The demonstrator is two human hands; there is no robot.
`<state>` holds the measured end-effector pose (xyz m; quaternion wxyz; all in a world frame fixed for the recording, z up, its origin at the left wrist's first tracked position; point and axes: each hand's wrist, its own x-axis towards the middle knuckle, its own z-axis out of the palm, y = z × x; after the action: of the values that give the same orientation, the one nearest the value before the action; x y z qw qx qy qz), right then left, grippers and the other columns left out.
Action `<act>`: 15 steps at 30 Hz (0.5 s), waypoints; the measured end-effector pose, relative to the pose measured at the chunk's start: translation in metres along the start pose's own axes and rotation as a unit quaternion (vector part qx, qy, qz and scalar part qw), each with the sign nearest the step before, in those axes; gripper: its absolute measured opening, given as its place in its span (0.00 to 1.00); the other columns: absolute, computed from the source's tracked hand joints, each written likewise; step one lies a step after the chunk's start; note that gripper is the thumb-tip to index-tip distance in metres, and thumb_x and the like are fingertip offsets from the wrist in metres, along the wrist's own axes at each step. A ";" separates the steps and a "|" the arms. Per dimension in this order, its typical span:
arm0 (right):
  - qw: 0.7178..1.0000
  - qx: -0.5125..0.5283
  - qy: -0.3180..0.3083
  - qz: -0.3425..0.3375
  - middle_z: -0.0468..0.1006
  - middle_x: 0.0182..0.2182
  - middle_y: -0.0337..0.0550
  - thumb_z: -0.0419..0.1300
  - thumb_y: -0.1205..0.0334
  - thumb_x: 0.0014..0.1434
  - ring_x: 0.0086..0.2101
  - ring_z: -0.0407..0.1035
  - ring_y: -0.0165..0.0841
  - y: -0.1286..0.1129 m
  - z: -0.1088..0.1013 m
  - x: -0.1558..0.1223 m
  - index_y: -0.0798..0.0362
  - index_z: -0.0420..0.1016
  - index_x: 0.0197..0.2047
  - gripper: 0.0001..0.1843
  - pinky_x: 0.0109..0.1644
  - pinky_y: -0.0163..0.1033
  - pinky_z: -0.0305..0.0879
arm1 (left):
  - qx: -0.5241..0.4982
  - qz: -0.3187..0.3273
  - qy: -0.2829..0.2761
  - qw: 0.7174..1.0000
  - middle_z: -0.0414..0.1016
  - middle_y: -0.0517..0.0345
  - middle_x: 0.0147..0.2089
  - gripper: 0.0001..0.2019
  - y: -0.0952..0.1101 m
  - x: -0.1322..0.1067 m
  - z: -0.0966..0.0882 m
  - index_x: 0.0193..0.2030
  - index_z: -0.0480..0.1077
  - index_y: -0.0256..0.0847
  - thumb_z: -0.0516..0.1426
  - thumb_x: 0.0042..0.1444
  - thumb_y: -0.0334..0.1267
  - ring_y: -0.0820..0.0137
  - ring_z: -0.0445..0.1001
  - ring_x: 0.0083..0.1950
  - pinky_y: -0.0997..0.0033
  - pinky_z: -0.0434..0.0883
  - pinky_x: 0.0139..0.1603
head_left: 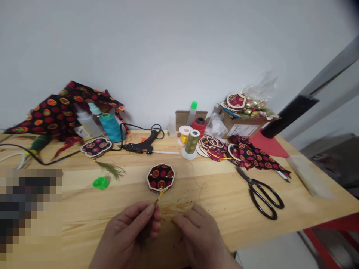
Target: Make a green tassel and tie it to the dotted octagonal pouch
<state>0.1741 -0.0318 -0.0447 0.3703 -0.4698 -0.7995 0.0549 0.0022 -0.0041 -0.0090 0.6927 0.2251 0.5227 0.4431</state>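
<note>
An octagonal ornament (160, 176) covered in black cloth with red and orange circles lies flat on the wooden table (224, 201). A short yellow cord (159, 195) runs from its near edge to my left hand (131, 229), whose thumb and forefinger are pinched on the cord's end. My right hand (196, 233) rests just to the right, fingers curled and pinched on thin olive threads (179, 207) that lie on the table between both hands. What else those fingers hold is hidden.
Black scissors (262, 194) lie at right. Behind are a hot glue gun (141, 146), thread spools (192, 142), rings (210, 142), patterned cloth (53, 112), a cardboard box (246, 125), a second ornament (96, 147) with tassel, and a green cap (101, 183). A blurred patch covers the left.
</note>
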 end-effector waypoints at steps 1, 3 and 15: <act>1.000 -0.018 0.005 0.001 0.78 0.28 0.44 0.50 0.76 0.54 0.30 0.69 0.36 0.006 -0.006 0.000 0.53 0.74 0.42 0.18 0.32 0.39 0.67 | 0.003 -0.002 0.004 1.000 0.78 0.56 0.23 0.14 0.000 -0.001 0.000 0.26 0.80 0.36 0.73 0.32 0.41 0.74 0.71 0.24 0.82 0.71 0.22; 0.995 -0.101 0.023 0.018 0.79 0.39 0.51 0.50 0.76 0.53 0.41 0.69 0.42 0.023 -0.026 -0.001 0.54 0.72 0.50 0.23 0.45 0.48 0.68 | 0.009 0.001 0.023 1.000 0.79 0.57 0.23 0.15 0.001 -0.002 0.001 0.26 0.80 0.37 0.74 0.29 0.41 0.74 0.72 0.24 0.83 0.72 0.23; 0.817 -0.413 -0.170 0.365 0.79 0.39 0.64 0.51 0.74 0.54 0.39 0.74 0.50 0.123 -0.127 -0.050 0.67 0.73 0.50 0.21 0.43 0.48 0.71 | -0.011 0.020 0.012 1.000 0.79 0.57 0.23 0.12 0.007 -0.008 -0.006 0.26 0.80 0.37 0.72 0.34 0.39 0.74 0.73 0.22 0.82 0.71 0.22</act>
<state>0.3573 -0.0368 -0.0342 -0.0477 -0.8192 -0.5671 -0.0704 -0.0060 -0.0084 -0.0017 0.6799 0.2222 0.5217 0.4650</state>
